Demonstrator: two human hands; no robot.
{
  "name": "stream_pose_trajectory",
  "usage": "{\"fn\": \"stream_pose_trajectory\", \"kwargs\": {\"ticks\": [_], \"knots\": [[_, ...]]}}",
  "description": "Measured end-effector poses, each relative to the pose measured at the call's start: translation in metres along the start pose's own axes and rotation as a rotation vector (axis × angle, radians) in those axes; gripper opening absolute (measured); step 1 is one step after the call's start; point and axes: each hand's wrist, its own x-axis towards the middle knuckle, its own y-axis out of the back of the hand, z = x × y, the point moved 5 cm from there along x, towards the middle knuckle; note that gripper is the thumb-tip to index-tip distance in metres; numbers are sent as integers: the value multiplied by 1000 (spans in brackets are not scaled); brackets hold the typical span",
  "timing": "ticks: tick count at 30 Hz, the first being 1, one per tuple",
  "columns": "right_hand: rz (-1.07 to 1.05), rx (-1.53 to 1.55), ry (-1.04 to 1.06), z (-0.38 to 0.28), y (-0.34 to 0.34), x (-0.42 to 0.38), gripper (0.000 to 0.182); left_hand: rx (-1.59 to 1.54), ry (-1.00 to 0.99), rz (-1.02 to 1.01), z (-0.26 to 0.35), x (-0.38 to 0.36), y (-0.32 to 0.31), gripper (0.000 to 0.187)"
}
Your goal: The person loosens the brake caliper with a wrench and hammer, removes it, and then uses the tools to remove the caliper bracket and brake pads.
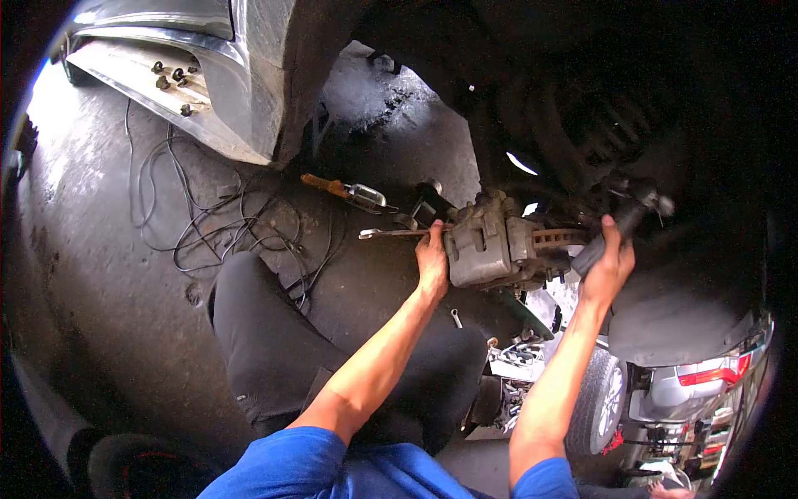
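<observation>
My left hand [432, 259] is closed at the left side of the grey brake caliper [480, 249], on a wrench [391, 234] whose open end points left. The caliper sits around the rusty brake disc [559, 239]. To the right of the disc, my right hand [611, 259] wraps round a dark cylindrical tool [619, 230], which slants up towards the dark suspension parts. The tool's far end is blurred, so what it touches is unclear.
Bolts [163, 82] lie on the car's sill [125, 73]. Cables [195, 220] coil on the floor, near an orange-handled work light [328, 185]. Below the disc are a small wrench [455, 318], a tool tray [517, 358] and a wheel [600, 399]. A person's hand [670, 491] shows bottom right.
</observation>
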Motion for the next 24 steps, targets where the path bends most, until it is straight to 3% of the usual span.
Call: {"fn": "stream_pose_trajectory", "kwargs": {"ticks": [2,4,6,7,9,10,13,14,16,17,20,22,23,24], "knots": [[-46,298,-107,-50,-35,-49,33,17,46,-22,-5,0,6,52],[-159,409,-183,-62,-66,-99,32,69,10,-21,-2,0,9,46],[-293,377,-167,-25,-96,-144,27,113,-27,-34,2,0,6,41],[-374,376,-185,-37,-117,-159,17,487,-381,-14,12,-1,9,39],[-538,193,-562,18,-148,-192,24,179,-155,-192,-41,38,38,35],[-602,61,-617,29,-159,-196,26,169,-164,-169,-36,37,37,35],[-564,91,-707,24,-149,-175,25,137,-181,-96,-13,19,22,35],[-549,182,-712,23,-143,-165,24,128,-180,-68,-7,10,19,35],[-469,234,-513,-37,-122,-141,24,187,-79,44,3,2,10,37],[-342,282,-309,-65,-112,-128,25,162,-76,51,11,-3,4,37],[-20,533,-63,-133,-93,-105,28,88,-74,72,9,-1,2,33],[-74,466,-4,-83,-116,-125,26,120,-133,82,12,-2,5,32],[-171,241,-68,-34,-134,-148,24,289,-284,27,8,4,9,32],[-324,56,-181,16,-151,-172,23,271,-275,17,9,11,4,32]]}}
